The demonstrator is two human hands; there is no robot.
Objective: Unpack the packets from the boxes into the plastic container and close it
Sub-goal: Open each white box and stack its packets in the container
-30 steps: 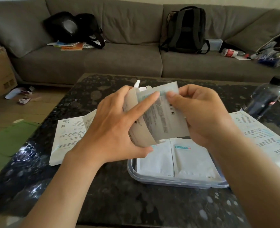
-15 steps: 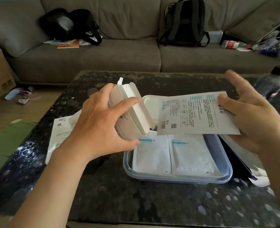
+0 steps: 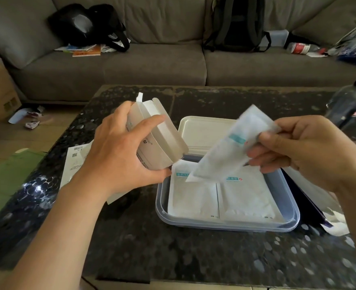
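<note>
**Laying the packet flat**

Our right grip [image 3: 302, 151] pinches a packet [image 3: 221, 155] tilted over the plastic container [image 3: 225, 226]. Our left grip [image 3: 118, 155] wraps the open box [image 3: 156, 141] beside it. We should lay it flat on the packets [image 3: 194, 197] inside.

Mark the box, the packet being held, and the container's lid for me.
box [image 3: 164, 143], head view, on its open white flap.
held packet [image 3: 225, 151], head view, on its white middle, beside the teal label.
lid [image 3: 202, 130], head view, on its bare white face.
</note>
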